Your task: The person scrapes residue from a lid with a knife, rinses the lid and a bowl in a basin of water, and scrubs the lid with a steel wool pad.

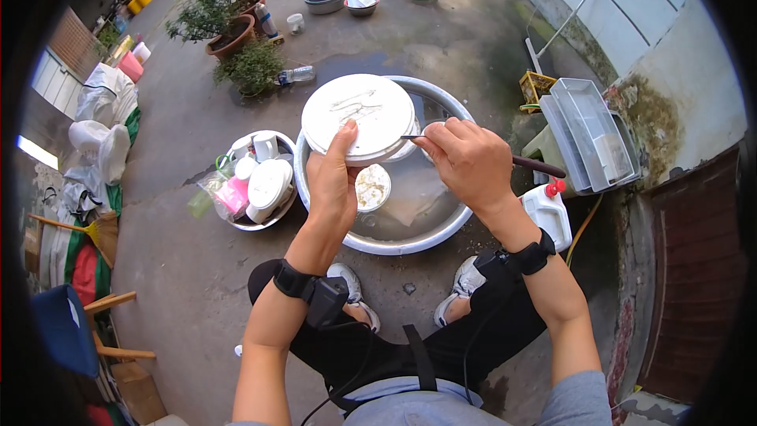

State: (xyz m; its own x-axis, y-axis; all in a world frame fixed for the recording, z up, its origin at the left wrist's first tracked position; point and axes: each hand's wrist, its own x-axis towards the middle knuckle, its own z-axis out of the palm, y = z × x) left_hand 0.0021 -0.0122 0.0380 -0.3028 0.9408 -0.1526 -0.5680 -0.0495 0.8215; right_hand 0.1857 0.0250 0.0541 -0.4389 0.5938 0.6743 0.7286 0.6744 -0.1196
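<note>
Nearest to me: my grey shirt (438, 409) at the bottom edge of the view, with my dark trousers (347, 351) and shoes (461, 288) beyond it.

Left hand (335, 185): gripping the white round piece (359, 114), thumb pressed on its upper face, fingers curled beneath. The piece is held over the left part of the large metal basin (394, 249), broad face up toward me. Grey streaks mark that face; a second rim shows under the first at the near edge. Being round, it has no clear long axis.

Right hand (465, 158): closed around the thin tool (538, 166). The tool's long axis runs roughly left to right across my view, dropping slightly toward the right. The dark brown handle sticks out past the right side of my fist; the narrow tip points left, at the right rim of the white round piece. Cannot tell whether the tip presses in or only rests there.

In the basin: cloudy water and a smaller white disc (373, 188) with brownish patches, below my left hand's piece in view. Left of the basin, a smaller bowl (254, 226) holds white containers and a pink item. Right, on the ground: a white jug (546, 217), red cap upward.
</note>
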